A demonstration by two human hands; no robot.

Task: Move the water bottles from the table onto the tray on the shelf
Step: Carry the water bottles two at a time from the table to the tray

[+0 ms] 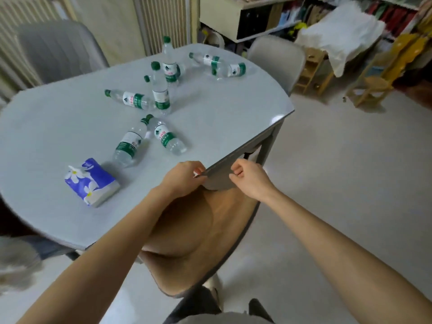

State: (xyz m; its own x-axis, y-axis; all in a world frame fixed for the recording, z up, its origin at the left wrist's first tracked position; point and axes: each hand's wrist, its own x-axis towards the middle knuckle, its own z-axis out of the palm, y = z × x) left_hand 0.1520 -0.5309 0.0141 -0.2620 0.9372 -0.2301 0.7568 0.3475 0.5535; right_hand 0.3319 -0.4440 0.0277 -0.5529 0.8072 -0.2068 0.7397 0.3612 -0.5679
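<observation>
Water bottles: about seven, upright or lying on pale table, beyond fingers. Left hand, right hand apparently pinch chair back. Tissue pack leftward; shelves beyond.

The back of the tan chair is partly covered by the left forearm, and its top edge is masked by the left hand and the right hand, whose curled fingertips cannot be made out. The table is cropped by the left edge, label print on the water bottles is too small to be read, and the shelf is blurred and cut off at the top.
</observation>
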